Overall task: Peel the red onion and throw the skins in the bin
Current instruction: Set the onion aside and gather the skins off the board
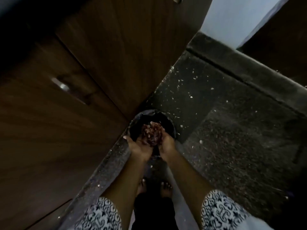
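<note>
A loose heap of red onion skins (151,132) lies cupped between both hands, directly over the mouth of a small round bin (167,120) lined with a black bag. The bin stands on the dark floor in the corner by the cabinet. My left hand (138,146) holds the heap from the left, my right hand (167,143) from the right, palms up and touching the skins. No peeled onion is in view.
Brown wooden cabinet doors (74,100) with a metal handle (64,87) rise on the left. The dark speckled floor (224,130) is strewn with small pale scraps. A raised stone step (249,70) crosses the right side. My bare feet (164,188) stand below the bin.
</note>
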Motion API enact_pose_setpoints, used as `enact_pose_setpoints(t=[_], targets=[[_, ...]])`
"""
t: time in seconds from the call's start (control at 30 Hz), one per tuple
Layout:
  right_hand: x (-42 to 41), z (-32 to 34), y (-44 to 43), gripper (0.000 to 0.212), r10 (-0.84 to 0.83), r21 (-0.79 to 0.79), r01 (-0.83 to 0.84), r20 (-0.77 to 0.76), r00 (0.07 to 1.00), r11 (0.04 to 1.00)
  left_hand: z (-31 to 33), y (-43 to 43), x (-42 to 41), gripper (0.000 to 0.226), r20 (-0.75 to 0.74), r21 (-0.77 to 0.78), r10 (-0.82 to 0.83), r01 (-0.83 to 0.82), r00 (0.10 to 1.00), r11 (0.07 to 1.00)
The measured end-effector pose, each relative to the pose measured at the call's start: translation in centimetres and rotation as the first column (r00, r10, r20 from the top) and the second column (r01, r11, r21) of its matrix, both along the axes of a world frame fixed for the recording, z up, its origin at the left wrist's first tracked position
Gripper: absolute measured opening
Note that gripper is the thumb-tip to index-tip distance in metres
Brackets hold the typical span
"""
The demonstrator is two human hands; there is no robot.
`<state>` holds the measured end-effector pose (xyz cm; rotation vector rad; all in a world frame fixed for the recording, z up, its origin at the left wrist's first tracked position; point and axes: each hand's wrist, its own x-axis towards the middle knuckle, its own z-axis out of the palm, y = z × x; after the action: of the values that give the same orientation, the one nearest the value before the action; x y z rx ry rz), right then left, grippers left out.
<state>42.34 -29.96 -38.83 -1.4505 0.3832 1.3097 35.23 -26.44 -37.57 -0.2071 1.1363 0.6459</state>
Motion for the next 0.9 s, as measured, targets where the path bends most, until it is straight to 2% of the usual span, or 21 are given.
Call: enact_pose_setpoints(t=[0.1,0.2,0.27,0.33,0.4,0.43,0.47,0.5,0.53,0.57,0.63,0.67,0.7,0.73,0.77,0.83,0.9], targets=[[2.4,-2.5,0.0,0.025,0.128,-0.039,-0.128,0.008,0.992,0.991,-3.3,1.1,-0.8,0.086,0.007,-0.023,-0.119,0.119,0.993,0.993],[3.5,-3.5,-0.5,0.027,0.276,-0.109,-0.268,0.071,0.958,0.957,-5.3,1.9,-1.0,0.061,-0.107,-0.036,-0.281,0.278,0.954,0.960],[3.5,-3.9,-0.8,0.023,0.312,-0.109,-0.307,0.035,0.949,0.945,-5.7,1.9,-1.0,0.046,-0.198,-0.049,-0.460,0.460,0.865,0.886],[3.4,-4.3,-0.4,0.030,0.300,-0.130,-0.287,0.090,0.950,0.949,-6.0,1.8,-0.7,0.043,-0.288,-0.064,-0.574,0.583,0.766,0.810],[3.0,-4.4,0.2,0.035,0.285,-0.096,-0.273,0.151,0.947,0.957,-5.8,2.0,-0.2,0.052,-0.321,-0.031,-0.550,0.571,0.771,0.820],[2.8,-4.5,0.6,0.032,0.341,-0.102,-0.327,0.204,0.918,0.940,-5.6,2.1,0.0,0.063,-0.306,-0.018,-0.509,0.530,0.804,0.848],[2.6,-4.9,0.8,0.023,0.439,-0.133,-0.419,0.282,0.853,0.898,-5.2,2.2,0.1,0.073,-0.266,-0.012,-0.450,0.464,0.852,0.886],[2.5,-5.6,0.9,0.024,0.513,-0.125,-0.500,0.311,0.800,0.857,-5.0,2.3,0.2,0.080,-0.204,-0.009,-0.370,0.376,0.907,0.927],[2.4,-5.9,0.9,0.036,0.559,-0.150,-0.547,0.381,0.736,0.824,-4.9,2.4,0.3,0.085,-0.148,-0.010,-0.286,0.288,0.947,0.958],[2.1,-5.7,0.8,0.042,0.568,-0.173,-0.555,0.442,0.695,0.814,-4.6,2.4,0.2,0.088,-0.094,-0.014,-0.217,0.216,0.972,0.976],[1.3,-4.0,0.8,0.044,0.532,-0.123,-0.563,0.536,0.656,0.817,-4.4,2.4,0.5,0.089,-0.032,-0.002,-0.196,0.196,0.980,0.981],[0.6,-3.5,0.8,0.044,0.560,-0.077,-0.637,0.565,0.606,0.767,-4.2,2.2,0.7,0.087,-0.003,0.024,-0.224,0.224,0.975,0.974],[0.0,-3.4,0.6,0.046,0.623,-0.062,-0.751,0.607,0.494,0.657,-4.3,2.1,1.0,0.085,0.018,0.041,-0.242,0.241,0.970,0.970],[-0.4,-4.0,0.3,0.047,0.686,-0.104,-0.835,0.628,0.367,0.541,-4.3,2.0,1.1,0.085,0.021,0.052,-0.261,0.260,0.965,0.964],[0.0,-4.8,0.4,0.048,0.730,-0.171,-0.855,0.617,0.294,0.489,-4.2,1.9,1.2,0.085,0.030,0.057,-0.282,0.280,0.959,0.958],[1.7,-6.2,0.9,0.052,0.809,-0.289,-0.824,0.505,0.301,0.487,-3.8,1.3,0.9,0.083,0.076,0.109,-0.312,0.303,0.947,0.947],[3.3,-6.5,1.4,0.051,0.795,-0.285,-0.762,0.399,0.457,0.581,-3.5,0.8,0.6,0.077,0.082,0.196,-0.274,0.254,0.958,0.947]])
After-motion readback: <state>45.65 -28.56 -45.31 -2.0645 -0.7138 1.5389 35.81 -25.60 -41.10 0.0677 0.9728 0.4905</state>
